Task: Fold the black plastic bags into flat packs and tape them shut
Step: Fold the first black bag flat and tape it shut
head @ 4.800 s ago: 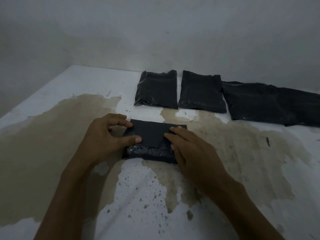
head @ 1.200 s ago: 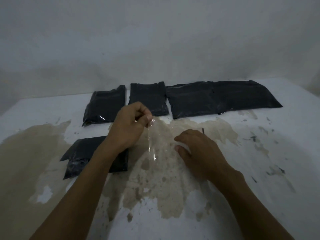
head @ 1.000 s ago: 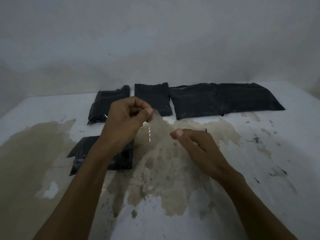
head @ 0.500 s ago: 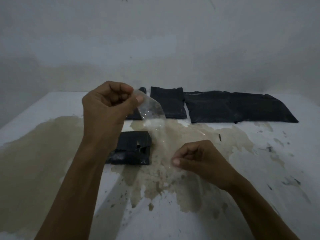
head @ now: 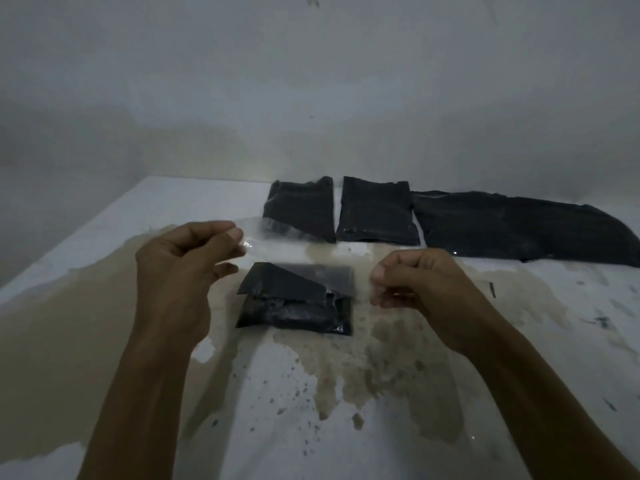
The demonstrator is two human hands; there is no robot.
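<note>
Both hands, left hand (head: 180,258) and right hand (head: 412,282), pinch a clear tape strip (head: 277,233) stretched crosswise, raised just beyond the folded bag (head: 298,299), which lies between them.

We are seeing three folded black packs (head: 300,298) (head: 300,210) (head: 377,213), one long unfolded black bag (head: 519,230), one clear strip of tape (head: 304,258) and two hands (head: 180,268) (head: 426,282).

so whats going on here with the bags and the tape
A person stretches a strip of clear tape between the left hand and right hand, over a folded black pack whose flap sits loose. Two packs and a longer bag lie by the wall.
</note>
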